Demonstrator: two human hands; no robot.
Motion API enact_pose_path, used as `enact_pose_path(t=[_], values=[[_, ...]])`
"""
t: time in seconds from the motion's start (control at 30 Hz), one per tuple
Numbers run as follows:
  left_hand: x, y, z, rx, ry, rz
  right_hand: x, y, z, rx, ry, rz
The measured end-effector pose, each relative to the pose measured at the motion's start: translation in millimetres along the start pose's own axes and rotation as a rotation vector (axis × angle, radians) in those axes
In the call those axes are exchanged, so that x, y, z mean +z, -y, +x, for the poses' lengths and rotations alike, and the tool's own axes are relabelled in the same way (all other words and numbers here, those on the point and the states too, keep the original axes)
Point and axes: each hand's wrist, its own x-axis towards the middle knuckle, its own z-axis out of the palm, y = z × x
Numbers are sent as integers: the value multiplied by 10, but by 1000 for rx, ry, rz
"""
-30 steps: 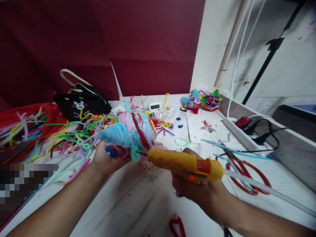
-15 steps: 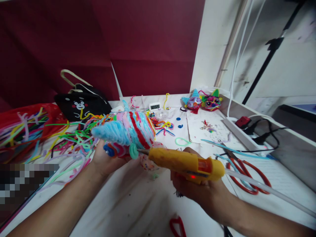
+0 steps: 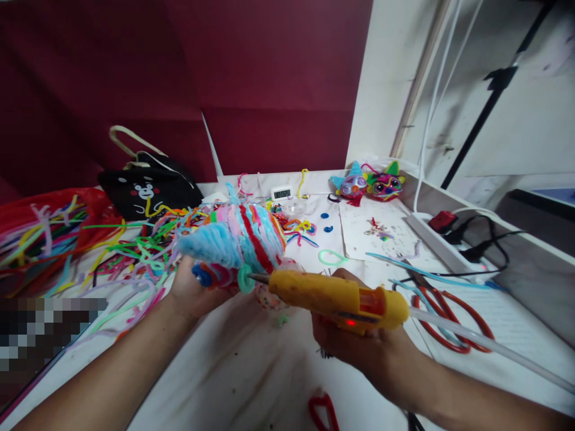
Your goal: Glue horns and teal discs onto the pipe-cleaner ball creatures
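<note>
My left hand [image 3: 191, 293] is wrapped round the underside of a fuzzy pipe-cleaner figure [image 3: 245, 233], a striped body of blue, pink, red and orange with a pointed blue ear towards me. Part of that hand is hidden behind the figure. A green coil [image 3: 245, 279] sits low on the figure's side. In my right hand [image 3: 354, 341] is a yellow hot glue gun [image 3: 332, 293], its red light lit and a clear glue stick [image 3: 485, 344] poking out behind. The metal nozzle points left and meets or nearly meets the green coil.
Loose pipe cleaners [image 3: 130, 257] lie heaped at left beside a black bag [image 3: 148, 188]. Red-handled scissors [image 3: 449, 314] and a power strip [image 3: 444, 245] are on the right. Two finished-looking figures [image 3: 384, 182] stand at the back near a small digital timer [image 3: 281, 193].
The figure has shifted slightly right and down in my left hand, with its ear tip a little lower. The glue gun has barely moved, its nozzle still at the green coil.
</note>
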Motion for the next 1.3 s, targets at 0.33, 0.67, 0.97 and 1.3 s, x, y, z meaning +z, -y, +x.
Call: enact_pose_path(t=[0.33,0.67,0.97,1.3], values=[[3,22,30,26,-54,39,1,-9,-17,-21,3,23],[58,11,-15,52,-46,58,-9,-14,-16,-13,4,21],[-49,21,56,14,-8,-21,-38,-80,19,-68,31,60],[-17,0,27,7,-52,10,-19,-16,33,-67,59,76]])
